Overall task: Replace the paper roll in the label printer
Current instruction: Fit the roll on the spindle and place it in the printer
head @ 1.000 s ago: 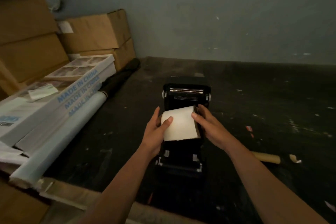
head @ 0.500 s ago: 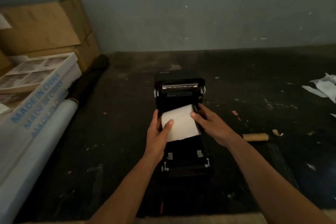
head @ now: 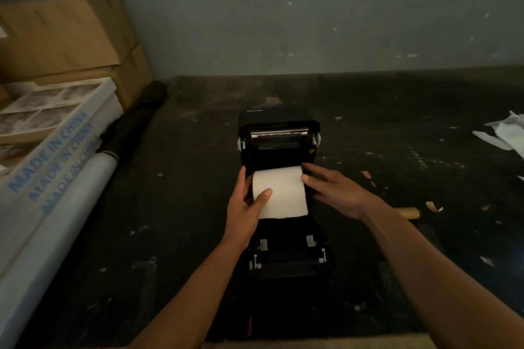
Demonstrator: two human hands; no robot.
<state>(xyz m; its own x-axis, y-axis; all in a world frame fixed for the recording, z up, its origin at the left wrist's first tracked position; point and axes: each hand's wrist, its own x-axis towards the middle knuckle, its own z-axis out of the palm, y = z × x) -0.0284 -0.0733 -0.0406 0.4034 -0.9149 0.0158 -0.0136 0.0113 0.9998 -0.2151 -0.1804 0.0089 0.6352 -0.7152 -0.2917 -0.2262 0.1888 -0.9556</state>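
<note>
Seating a white paper roll [head: 279, 193] in the open Xprinter label printer [head: 279, 150], frame centre. Left hand [head: 246, 207] and right hand [head: 330, 191] clasp its opposite ends, thumbs on top; roll axis runs left–right, between the palms, both equally near.

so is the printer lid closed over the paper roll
No, the printer lid stands raised at the back, and the white paper roll lies exposed in the open bay between the left hand and right hand.
</note>
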